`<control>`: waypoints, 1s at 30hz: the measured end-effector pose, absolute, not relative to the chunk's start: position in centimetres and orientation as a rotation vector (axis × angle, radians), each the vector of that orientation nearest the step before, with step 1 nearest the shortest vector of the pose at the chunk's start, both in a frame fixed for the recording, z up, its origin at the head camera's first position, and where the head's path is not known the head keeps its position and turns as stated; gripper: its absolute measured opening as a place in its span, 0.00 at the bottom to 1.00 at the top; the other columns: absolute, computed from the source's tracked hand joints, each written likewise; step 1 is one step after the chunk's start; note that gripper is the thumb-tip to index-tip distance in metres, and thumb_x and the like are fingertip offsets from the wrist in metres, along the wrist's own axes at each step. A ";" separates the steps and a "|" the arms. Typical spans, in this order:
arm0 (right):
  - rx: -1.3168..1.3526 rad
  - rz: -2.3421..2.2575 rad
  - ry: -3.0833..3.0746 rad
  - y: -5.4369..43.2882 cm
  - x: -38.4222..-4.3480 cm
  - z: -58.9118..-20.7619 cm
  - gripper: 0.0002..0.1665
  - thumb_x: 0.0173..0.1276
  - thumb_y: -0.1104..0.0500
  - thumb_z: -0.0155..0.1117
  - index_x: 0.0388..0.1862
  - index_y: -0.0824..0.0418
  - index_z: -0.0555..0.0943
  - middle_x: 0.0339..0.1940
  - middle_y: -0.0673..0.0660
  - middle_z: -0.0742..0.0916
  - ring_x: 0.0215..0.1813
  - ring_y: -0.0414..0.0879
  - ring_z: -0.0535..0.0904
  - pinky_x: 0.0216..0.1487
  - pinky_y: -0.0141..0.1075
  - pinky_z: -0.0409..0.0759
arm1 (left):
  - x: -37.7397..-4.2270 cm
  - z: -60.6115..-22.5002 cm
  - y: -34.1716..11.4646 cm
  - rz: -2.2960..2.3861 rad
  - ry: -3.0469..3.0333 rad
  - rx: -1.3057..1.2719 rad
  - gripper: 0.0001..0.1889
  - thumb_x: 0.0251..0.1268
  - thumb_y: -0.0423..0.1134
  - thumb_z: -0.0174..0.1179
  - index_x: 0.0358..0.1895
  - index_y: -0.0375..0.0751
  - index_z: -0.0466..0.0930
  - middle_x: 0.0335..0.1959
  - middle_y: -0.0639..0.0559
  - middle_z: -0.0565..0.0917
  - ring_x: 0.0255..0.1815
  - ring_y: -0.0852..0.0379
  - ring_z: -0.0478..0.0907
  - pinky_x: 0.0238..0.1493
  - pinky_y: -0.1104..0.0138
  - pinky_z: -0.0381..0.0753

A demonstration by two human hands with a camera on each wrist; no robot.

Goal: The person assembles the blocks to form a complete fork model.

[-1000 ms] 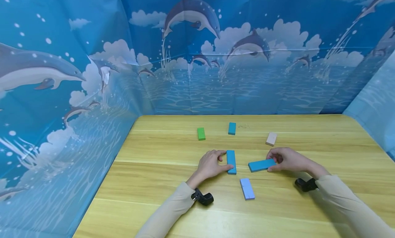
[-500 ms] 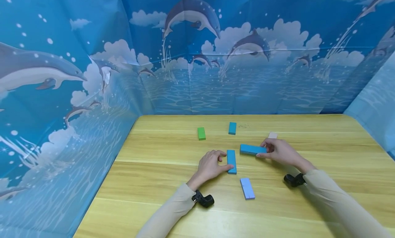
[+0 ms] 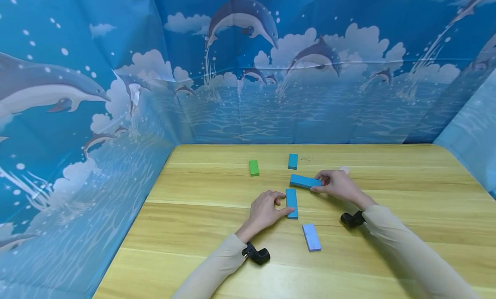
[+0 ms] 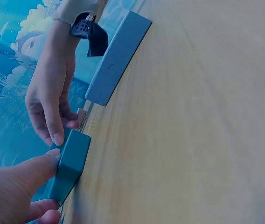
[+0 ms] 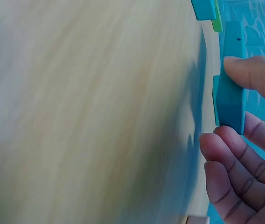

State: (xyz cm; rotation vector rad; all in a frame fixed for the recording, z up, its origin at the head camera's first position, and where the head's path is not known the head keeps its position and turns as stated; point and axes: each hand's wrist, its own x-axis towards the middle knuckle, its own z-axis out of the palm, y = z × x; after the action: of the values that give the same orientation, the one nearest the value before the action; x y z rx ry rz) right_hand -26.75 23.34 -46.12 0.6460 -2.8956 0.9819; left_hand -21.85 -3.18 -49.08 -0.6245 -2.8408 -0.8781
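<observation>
On the wooden table lies a blue block, its long side pointing away from me. My left hand pinches it between thumb and index finger; in the left wrist view its thumb presses the block's edge. Farther back, my right hand grips one end of a second blue block, held crosswise close behind the first. The right wrist view has this second block between thumb and fingertips, over its shadow on the table.
A lilac block lies nearest me. Toward the back are a green block and a smaller blue block. A pale pink block is partly hidden behind my right hand. A dolphin-print curtain stands behind the table.
My right hand has carried its blue block left and away from me, turning it somewhat, and now partly covers the pink block. My left hand has stayed at its block.
</observation>
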 end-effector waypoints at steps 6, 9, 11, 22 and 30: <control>0.666 1.012 -2.892 22.2 -27.6 -46.7 0.20 0.55 0.49 0.74 0.39 0.62 0.83 0.23 0.47 0.79 0.25 0.42 0.72 0.28 0.37 0.71 | -21.7 -49.1 -3.1 -0.893 -2.828 -0.614 0.25 0.54 0.62 0.64 0.49 0.50 0.84 0.26 0.65 0.73 0.25 0.69 0.66 0.22 0.76 0.64; 0.672 1.002 -2.897 21.8 -28.0 -46.9 0.20 0.55 0.49 0.75 0.38 0.61 0.83 0.22 0.47 0.79 0.24 0.42 0.72 0.29 0.37 0.71 | -21.6 -49.2 -3.0 -0.879 -2.828 -0.609 0.26 0.54 0.62 0.64 0.50 0.50 0.84 0.26 0.65 0.73 0.25 0.69 0.66 0.22 0.76 0.64; 0.668 1.004 -2.908 21.5 -28.3 -46.9 0.20 0.54 0.49 0.75 0.39 0.62 0.83 0.23 0.47 0.79 0.25 0.42 0.73 0.29 0.37 0.72 | -21.6 -49.2 -3.0 -0.871 -2.826 -0.610 0.26 0.55 0.62 0.64 0.51 0.49 0.84 0.25 0.65 0.73 0.24 0.69 0.66 0.22 0.76 0.64; 0.708 0.971 -2.967 20.6 -28.9 -46.7 0.22 0.55 0.48 0.74 0.40 0.63 0.84 0.24 0.48 0.80 0.26 0.42 0.74 0.30 0.37 0.73 | -21.5 -49.2 -2.9 -0.855 -2.813 -0.620 0.25 0.56 0.61 0.64 0.51 0.49 0.85 0.24 0.65 0.73 0.23 0.69 0.65 0.20 0.76 0.63; 0.772 0.985 -2.974 20.3 -29.1 -46.6 0.20 0.55 0.50 0.75 0.40 0.61 0.84 0.23 0.47 0.79 0.25 0.42 0.73 0.29 0.37 0.72 | -21.3 -48.9 -2.9 -0.855 -2.819 -0.613 0.24 0.56 0.60 0.64 0.50 0.48 0.85 0.24 0.64 0.73 0.23 0.69 0.65 0.20 0.76 0.63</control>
State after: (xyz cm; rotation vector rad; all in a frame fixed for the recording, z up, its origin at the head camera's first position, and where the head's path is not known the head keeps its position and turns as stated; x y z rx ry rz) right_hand -29.07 20.30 -46.59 0.7717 -2.9737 0.9853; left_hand -21.34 -2.94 -48.95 -0.6126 -2.8192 -0.8551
